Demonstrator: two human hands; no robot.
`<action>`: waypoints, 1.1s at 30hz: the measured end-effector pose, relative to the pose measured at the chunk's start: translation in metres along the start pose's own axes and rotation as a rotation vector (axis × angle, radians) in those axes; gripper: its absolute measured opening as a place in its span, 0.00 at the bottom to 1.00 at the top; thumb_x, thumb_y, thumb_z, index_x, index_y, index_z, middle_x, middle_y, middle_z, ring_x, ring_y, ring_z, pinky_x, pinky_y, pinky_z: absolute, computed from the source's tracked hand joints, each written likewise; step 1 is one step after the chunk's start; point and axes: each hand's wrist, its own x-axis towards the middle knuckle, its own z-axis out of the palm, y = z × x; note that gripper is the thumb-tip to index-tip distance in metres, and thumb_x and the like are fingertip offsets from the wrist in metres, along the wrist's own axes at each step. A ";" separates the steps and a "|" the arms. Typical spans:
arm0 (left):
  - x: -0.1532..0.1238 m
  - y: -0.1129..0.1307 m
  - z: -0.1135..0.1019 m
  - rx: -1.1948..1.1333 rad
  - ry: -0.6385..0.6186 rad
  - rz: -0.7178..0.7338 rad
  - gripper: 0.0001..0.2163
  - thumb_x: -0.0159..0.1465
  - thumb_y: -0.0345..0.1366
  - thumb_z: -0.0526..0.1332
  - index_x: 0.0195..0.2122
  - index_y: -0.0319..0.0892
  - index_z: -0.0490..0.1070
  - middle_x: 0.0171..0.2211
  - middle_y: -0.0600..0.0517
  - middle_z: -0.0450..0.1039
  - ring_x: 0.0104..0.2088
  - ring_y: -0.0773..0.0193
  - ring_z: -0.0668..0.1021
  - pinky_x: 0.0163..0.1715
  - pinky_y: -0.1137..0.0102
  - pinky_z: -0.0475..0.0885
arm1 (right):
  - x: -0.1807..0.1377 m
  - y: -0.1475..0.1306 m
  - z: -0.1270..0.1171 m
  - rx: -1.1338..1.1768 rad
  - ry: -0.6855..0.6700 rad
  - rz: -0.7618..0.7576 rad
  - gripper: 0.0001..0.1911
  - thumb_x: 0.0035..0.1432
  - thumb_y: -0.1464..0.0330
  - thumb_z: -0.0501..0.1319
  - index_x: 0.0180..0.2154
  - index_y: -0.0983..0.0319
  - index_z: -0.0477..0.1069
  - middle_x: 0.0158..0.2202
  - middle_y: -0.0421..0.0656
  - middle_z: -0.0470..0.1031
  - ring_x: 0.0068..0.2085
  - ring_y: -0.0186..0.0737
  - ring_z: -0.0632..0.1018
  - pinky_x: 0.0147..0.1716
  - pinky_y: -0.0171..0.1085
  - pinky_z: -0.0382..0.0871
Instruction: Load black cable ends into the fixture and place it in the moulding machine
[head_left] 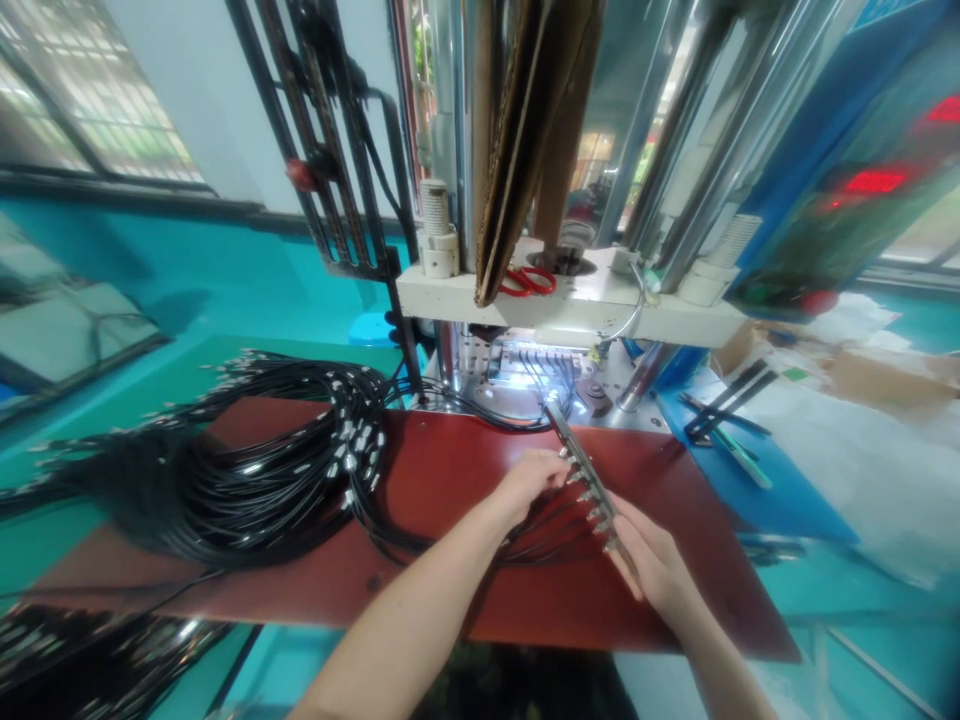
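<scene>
A narrow metal bar (587,470) with a row of small metal connectors along its side is tilted above the red-brown board (600,610). My right hand (651,550) grips the bar's near end, with the thumb along its edge. My left hand (531,484) is closed in a pinch at the bar's left side, by the connectors; what lies between its fingertips is too small to make out. Thin black cables run under the bar and my left wrist. A large coiled bundle of black cables (262,490) with silvery ends and bands lies left of my hands.
Ahead stands a press with a white plate (525,300), steel columns and a lit metal mould (532,368). Red-handled scissors (529,281) and cardboard rest on the plate. Tools (739,455) lie on a blue surface at right, beside white plastic sheeting (840,480).
</scene>
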 end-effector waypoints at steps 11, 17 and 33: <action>0.010 0.001 -0.019 -0.056 0.140 0.084 0.13 0.56 0.46 0.53 0.23 0.41 0.60 0.11 0.61 0.53 0.12 0.73 0.57 0.15 0.77 0.52 | 0.002 0.002 -0.002 0.045 0.052 0.010 0.26 0.55 0.53 0.54 0.49 0.62 0.69 0.15 0.39 0.69 0.14 0.35 0.69 0.09 0.31 0.64; 0.006 0.001 -0.011 -0.204 0.074 -0.044 0.13 0.57 0.48 0.50 0.25 0.43 0.57 0.13 0.62 0.48 0.12 0.75 0.50 0.13 0.78 0.44 | 0.004 0.006 -0.004 0.058 0.026 0.026 0.28 0.54 0.52 0.55 0.50 0.63 0.68 0.12 0.37 0.65 0.11 0.33 0.64 0.06 0.31 0.60; 0.010 -0.013 -0.008 0.223 0.257 0.281 0.09 0.53 0.36 0.55 0.19 0.38 0.64 0.18 0.57 0.61 0.22 0.71 0.63 0.25 0.75 0.58 | 0.005 0.002 -0.002 0.027 -0.017 0.029 0.28 0.55 0.53 0.54 0.51 0.63 0.67 0.15 0.39 0.69 0.11 0.31 0.63 0.07 0.30 0.59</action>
